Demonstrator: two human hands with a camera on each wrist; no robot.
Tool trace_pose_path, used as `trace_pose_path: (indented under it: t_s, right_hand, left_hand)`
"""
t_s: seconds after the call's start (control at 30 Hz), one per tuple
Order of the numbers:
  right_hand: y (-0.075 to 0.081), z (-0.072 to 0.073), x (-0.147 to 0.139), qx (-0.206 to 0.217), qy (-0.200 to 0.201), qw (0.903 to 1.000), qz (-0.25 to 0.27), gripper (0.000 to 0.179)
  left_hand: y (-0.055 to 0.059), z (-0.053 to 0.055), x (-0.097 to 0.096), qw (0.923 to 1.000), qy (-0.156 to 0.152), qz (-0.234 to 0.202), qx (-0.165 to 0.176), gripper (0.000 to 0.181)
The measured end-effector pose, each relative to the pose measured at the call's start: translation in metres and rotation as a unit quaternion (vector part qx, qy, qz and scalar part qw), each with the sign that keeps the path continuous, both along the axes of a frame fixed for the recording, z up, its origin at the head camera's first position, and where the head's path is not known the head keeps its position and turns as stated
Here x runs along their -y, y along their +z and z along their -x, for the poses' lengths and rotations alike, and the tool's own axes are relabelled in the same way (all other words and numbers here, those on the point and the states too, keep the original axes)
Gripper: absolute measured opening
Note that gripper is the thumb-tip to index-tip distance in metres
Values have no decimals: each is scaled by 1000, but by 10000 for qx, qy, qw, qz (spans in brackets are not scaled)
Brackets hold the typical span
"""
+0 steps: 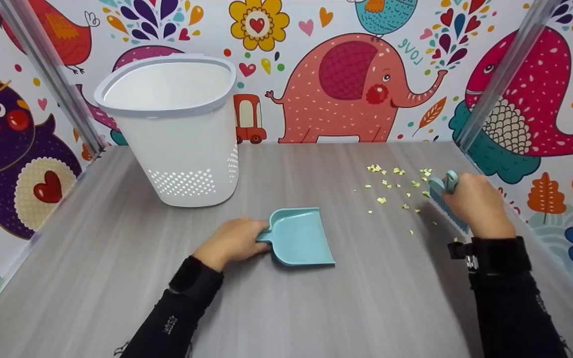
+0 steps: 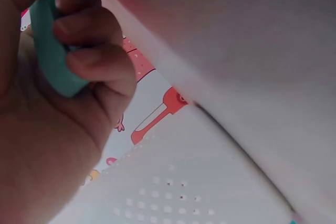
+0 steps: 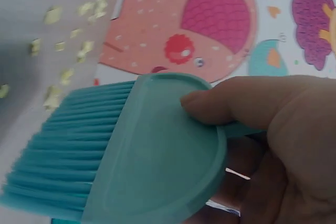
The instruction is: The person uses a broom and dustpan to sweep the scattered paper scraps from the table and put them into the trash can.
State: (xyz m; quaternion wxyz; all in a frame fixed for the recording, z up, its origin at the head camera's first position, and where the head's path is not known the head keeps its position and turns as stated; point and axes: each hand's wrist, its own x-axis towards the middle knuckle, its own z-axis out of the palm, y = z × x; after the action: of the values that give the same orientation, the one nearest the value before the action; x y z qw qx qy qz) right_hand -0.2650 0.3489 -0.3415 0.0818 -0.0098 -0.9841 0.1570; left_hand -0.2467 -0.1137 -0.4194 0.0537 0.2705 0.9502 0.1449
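My left hand (image 1: 237,239) grips the short handle of a light blue dustpan (image 1: 301,237) near the middle of the table. The pan's wide front edge faces right, and nothing lies in it. In the left wrist view, curled fingers (image 2: 86,30) wrap the handle. My right hand (image 1: 480,205) holds a matching hand brush (image 1: 444,201) at the right, its bristles (image 3: 73,145) angled down and left. The right wrist view shows the thumb pressed on the brush's flat head. Small yellow scraps (image 1: 385,183) lie scattered on the table left of the brush, some right beside it.
A tall white basket (image 1: 187,149) with a grey rim and small holes stands at the back left of the grey wood-grain table (image 1: 286,308). Panels printed with cartoon animals (image 1: 346,89) enclose the back and sides, with metal posts (image 1: 500,69) at the corners.
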Motion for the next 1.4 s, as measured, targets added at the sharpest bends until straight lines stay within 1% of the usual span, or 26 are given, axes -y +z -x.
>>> trace_pose_path:
  t_s: [0.13, 0.27, 0.43, 0.67, 0.9, 1.03, 1.2, 1.4]
  right_hand:
    - [-13, 7, -4, -106, 22, 9999, -99, 34]
    - [-18, 10, -3, -151, 139, 9998, 34, 33]
    - [-18, 10, 2, -157, 268, 9995, 31, 27]
    - [-18, 10, 12, -85, 341, 9994, 57, 23]
    - [-22, 11, 25, -246, 424, 9988, -20, 14]
    - [-23, 10, 35, -378, 520, 9979, -48, 16]
    - [-23, 8, 50, -487, 693, 9963, -111, 18]
    - [-23, 5, 66, -302, 729, 9968, -90, 14]
  left_hand:
    - [1, 0, -1, 10000, -7, 3, 47, 21]
    - [0, 1, -1, 10000, 8, 59, 77, 21]
    - [1, 2, -1, 9999, 4, 19, 124, 22]
    - [3, 2, 1, 9995, 57, -282, 123, 27]
    - [0, 1, 1, 9990, 96, -391, 195, 33]
    - [-2, 1, 2, 9986, 113, -477, 223, 32]
    - [-3, 1, 2, 9988, 149, -434, 178, 34]
    - [-4, 2, 0, 9992, 152, -364, 118, 35]
